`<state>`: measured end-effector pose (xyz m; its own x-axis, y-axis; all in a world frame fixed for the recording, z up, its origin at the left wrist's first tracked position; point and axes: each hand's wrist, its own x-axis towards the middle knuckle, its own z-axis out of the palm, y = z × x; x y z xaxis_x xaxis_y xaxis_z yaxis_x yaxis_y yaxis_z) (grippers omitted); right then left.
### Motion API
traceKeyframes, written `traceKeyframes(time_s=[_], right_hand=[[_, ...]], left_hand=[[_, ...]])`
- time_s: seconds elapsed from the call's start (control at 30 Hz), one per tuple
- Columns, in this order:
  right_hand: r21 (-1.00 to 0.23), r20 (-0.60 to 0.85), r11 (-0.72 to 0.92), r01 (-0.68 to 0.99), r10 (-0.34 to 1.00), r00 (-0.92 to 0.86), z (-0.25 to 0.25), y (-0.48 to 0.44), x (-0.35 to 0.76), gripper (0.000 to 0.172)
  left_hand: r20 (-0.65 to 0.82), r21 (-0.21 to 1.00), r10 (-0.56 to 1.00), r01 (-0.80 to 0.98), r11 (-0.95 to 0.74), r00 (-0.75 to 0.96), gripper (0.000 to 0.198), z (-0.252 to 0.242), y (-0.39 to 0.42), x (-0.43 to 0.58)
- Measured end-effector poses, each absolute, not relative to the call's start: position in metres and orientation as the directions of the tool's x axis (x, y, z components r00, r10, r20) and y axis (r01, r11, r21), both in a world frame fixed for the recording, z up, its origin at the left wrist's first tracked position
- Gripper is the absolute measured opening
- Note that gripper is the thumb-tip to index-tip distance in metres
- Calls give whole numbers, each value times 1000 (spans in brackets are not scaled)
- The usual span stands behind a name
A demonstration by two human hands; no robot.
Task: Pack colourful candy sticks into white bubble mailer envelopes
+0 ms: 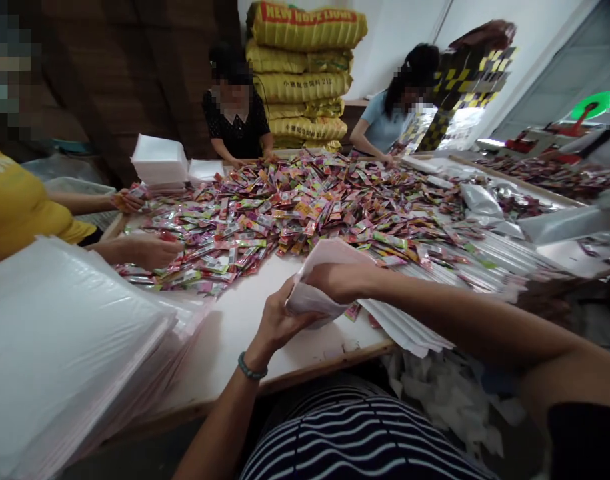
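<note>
My left hand (279,316), with a beaded bracelet at the wrist, grips the edge of a whitish plastic bag (315,303). The bag's mouth gapes toward my right arm. My right hand (333,279) reaches into it, and its fingers are hidden inside, so whether they hold anything does not show. Just beyond the bag lies a wide heap of small colourful packets (305,207). A few packets also lie beneath the bag, close to the table's front edge.
A tall stack of flat white bags (69,333) stands at the left on the white table (235,327). Long white bags (405,327) lie fanned at the right. Co-workers sit across and at the left, one in a yellow shirt (25,200). Yellow sacks (305,87) are piled behind.
</note>
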<state>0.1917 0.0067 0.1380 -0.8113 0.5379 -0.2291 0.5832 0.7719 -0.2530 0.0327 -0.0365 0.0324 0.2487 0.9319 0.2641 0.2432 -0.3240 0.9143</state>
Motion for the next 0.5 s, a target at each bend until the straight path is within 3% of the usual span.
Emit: traceKeyframes(time_s=[0.07,0.2,0.4,0.5], right_hand=[[-294,-268,731,616,555,-787,126,8,190,15],[-233,-222,712,662,624,-749,145,6,209,20],[-485,132,693,533,661,-739,195,-24,243,37],[-455,55,701,549,637,-769,181,-29,241,36]], left_hand=[[262,917,928,232,-325,266,37,33,-35,37],[218,957,943,135,-257,252,27,39,-32,48],[86,995,993,-52,-82,86,41,68,-53,57],[12,992,998,-126,-5,57,50,62,-70,61]])
